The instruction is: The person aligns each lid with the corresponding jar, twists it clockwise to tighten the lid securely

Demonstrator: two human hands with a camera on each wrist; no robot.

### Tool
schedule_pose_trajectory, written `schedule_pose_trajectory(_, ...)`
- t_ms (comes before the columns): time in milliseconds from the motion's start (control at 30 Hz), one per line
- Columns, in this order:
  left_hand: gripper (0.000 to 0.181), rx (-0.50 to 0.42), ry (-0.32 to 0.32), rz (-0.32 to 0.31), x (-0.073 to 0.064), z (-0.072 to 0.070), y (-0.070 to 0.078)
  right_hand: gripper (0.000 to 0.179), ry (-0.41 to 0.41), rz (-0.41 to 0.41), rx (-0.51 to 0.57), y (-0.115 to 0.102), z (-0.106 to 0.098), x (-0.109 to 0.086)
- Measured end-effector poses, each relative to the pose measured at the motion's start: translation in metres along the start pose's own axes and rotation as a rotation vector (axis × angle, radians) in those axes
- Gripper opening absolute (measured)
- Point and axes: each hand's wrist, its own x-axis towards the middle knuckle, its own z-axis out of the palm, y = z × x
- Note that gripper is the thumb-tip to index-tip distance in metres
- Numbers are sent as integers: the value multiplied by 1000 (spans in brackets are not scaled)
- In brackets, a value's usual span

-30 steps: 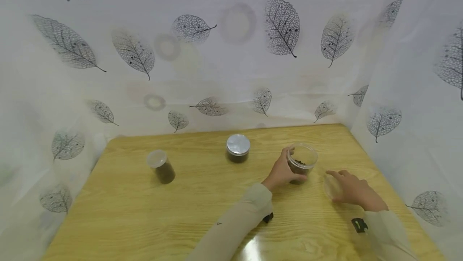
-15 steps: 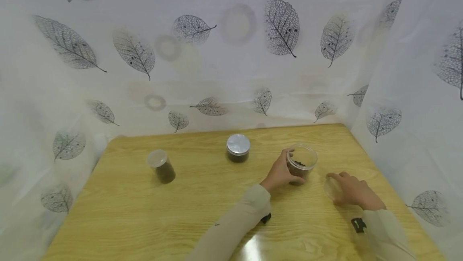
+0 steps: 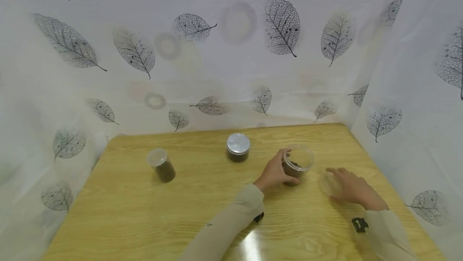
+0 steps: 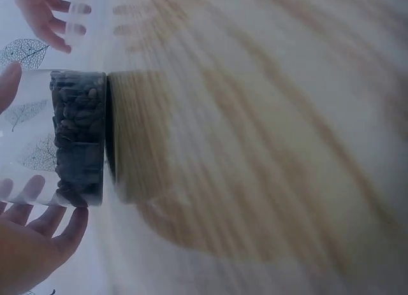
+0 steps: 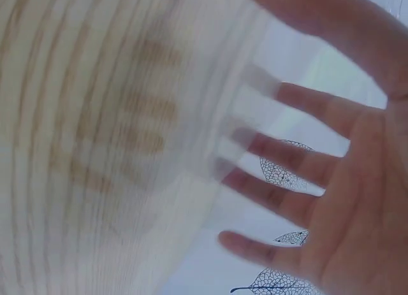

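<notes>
My left hand grips a clear jar from its left side, fingers behind and thumb in front. The jar has no lid on and is partly filled with dark beans, which show well in the left wrist view. Its base is at or just above the tabletop; I cannot tell which. To the right, my right hand holds a clear round lid at its edge. In the right wrist view the see-through lid covers some fingertips, and the hand's reflection shows in the table.
A silver-lidded jar with dark contents stands at the back middle. Farther left is a taller clear container with a whitish lid and dark contents. Leaf-print sheeting encloses the wooden table at the back and sides.
My left hand and the jar have shifted slightly left. The right hand keeps the lid in nearly the same place, its fingers a little raised. The other two containers stay put.
</notes>
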Motion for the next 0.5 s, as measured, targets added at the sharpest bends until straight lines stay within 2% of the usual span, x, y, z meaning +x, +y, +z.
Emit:
schedule_pose_trajectory(233, 98, 39, -8, 4, -6, -10, -5, 83, 111, -53, 122, -5, -7, 2)
schedule_pose_trajectory(367, 98, 105, -11, 5, -13, -20, -5, 84, 174, -94, 212, -14, -13, 2)
schedule_pose_trajectory(500, 98, 177, -12, 13, -20, -32, -1, 84, 234, -156, 247, -23, -19, 6)
